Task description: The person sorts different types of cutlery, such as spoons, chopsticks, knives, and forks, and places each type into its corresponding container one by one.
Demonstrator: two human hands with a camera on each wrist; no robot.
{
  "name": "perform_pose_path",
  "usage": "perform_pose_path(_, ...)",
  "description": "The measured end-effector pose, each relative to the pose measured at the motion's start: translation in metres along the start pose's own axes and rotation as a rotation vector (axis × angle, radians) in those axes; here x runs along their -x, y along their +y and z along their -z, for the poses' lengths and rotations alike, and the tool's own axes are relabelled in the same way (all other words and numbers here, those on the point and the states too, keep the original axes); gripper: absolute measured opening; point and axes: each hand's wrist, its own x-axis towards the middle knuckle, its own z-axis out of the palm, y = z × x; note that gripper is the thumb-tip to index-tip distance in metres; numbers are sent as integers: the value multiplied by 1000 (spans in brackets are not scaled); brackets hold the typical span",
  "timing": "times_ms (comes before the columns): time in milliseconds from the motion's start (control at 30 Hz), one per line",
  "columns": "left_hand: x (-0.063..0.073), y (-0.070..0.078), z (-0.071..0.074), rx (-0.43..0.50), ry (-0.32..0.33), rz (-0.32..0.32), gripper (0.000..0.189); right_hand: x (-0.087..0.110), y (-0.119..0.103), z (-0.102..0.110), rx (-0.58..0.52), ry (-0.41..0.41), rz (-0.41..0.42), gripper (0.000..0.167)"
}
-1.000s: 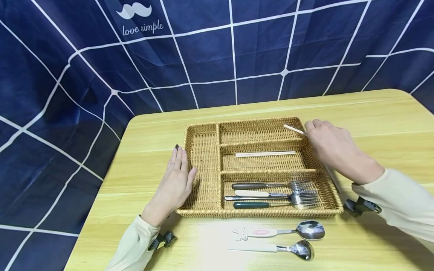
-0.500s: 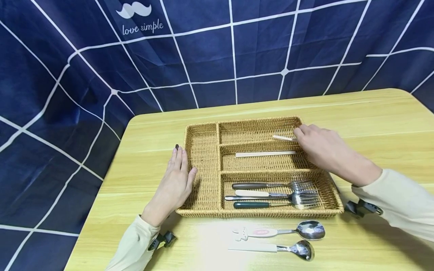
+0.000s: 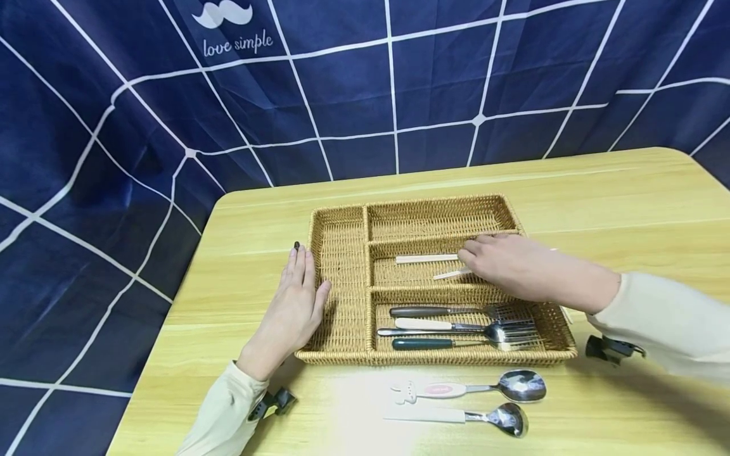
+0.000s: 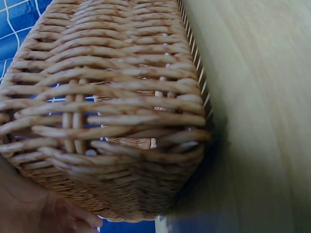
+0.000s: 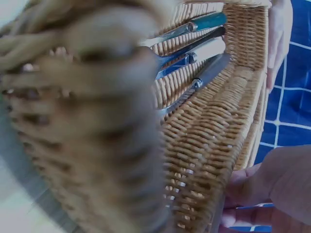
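A woven tray (image 3: 342,359) with several compartments stands on the table. My left hand (image 3: 291,304) lies with straight fingers along the tray's left rim; in the left wrist view part of that hand (image 4: 43,208) shows beside the woven wall. Over the middle compartment, my right hand (image 3: 513,265) grips white chopsticks (image 3: 450,274), their tips sticking out to the left under the fingers. Other pale chopsticks (image 3: 424,258) lie in that compartment, partly covered by the hand. The right wrist view shows the right hand's fingers (image 5: 243,187) at a woven divider, with its grip on the chopsticks hidden.
Several forks, one with a green handle (image 3: 422,344), lie in the front compartment. Before the tray, a rabbit-handled spoon (image 3: 441,391) and a white-handled spoon (image 3: 428,415) lie on the wooden table (image 3: 256,234). A blue gridded curtain (image 3: 342,95) hangs behind.
My right hand has moved left and toward me, from the tray's back right corner to the middle compartment, carrying the chopsticks. The left hand has stayed in place.
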Motion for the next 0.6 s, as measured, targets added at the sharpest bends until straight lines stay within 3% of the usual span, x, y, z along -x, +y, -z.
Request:
perform_pose_path(133,0,0,1,-5,-2,0,65,-7,-3,0,-26,-41,4,31)
perform_pose_path(367,0,0,1,-8,-2,-8,65,-20,-6,2,-72,-135,-58,35)
perform_pose_path(600,-1,0,1,1,-10,0,66,-31,-8,4,-93,-168,-118,39)
